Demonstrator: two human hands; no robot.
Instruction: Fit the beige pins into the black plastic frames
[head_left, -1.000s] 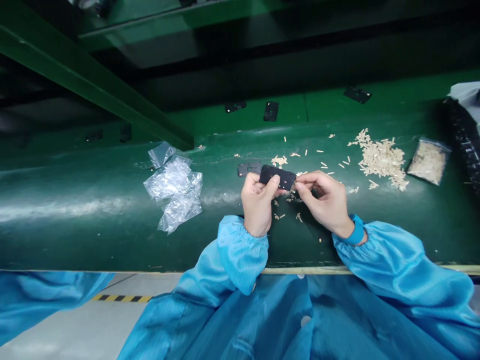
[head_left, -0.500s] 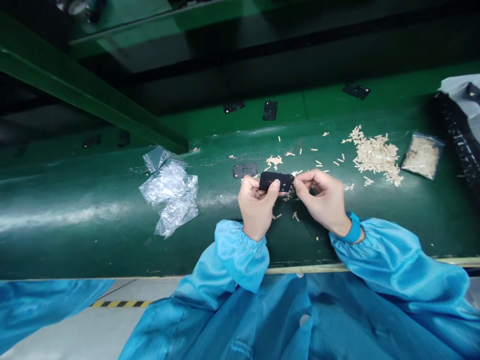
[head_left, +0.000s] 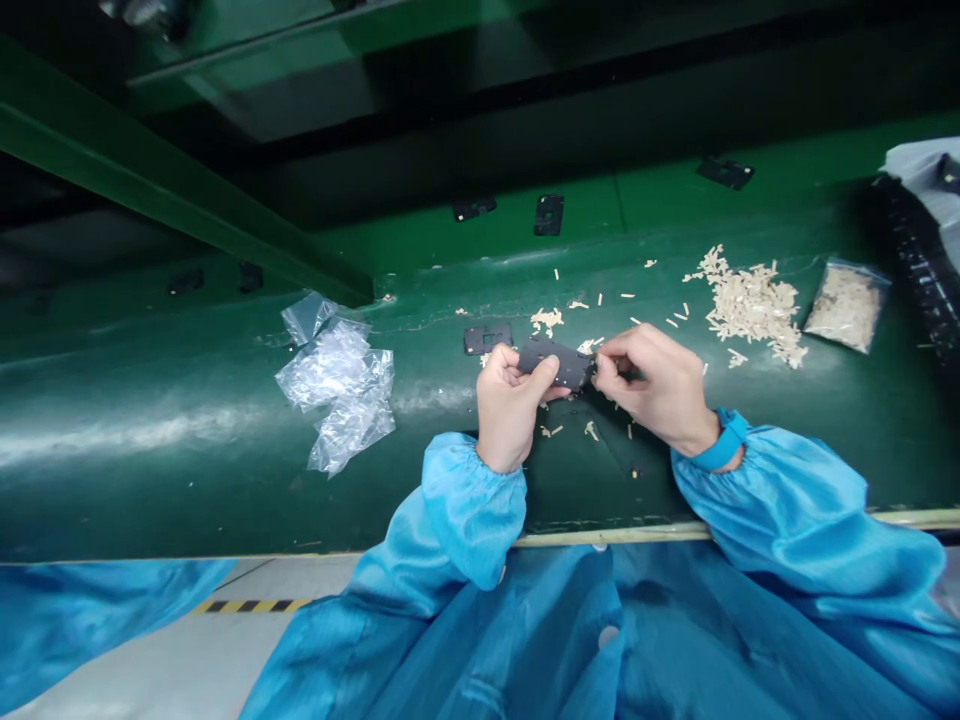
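A flat black plastic part (head_left: 553,364), tilted down to the right, is held above the bench between the thumb and fingers of my left hand (head_left: 510,408). My right hand (head_left: 656,390) is closed in a pinch at the part's right end. Whatever sits between those fingertips is dark and too small to name. Just behind my left hand, a similar black part with a cut-out (head_left: 487,339) lies flat. Small pale strips (head_left: 547,320) are scattered around and beneath my hands.
Crumpled clear plastic bags (head_left: 337,375) lie to the left. A heap of pale strips (head_left: 752,305) and a filled zip bag (head_left: 848,306) are on the right, near a black container (head_left: 919,260). More black parts (head_left: 550,215) lie along the back. A green beam (head_left: 187,190) slants across the upper left.
The black part has turned, its right end now lower and its face greyer in the light. My right hand has shifted slightly right, staying at the part's end.
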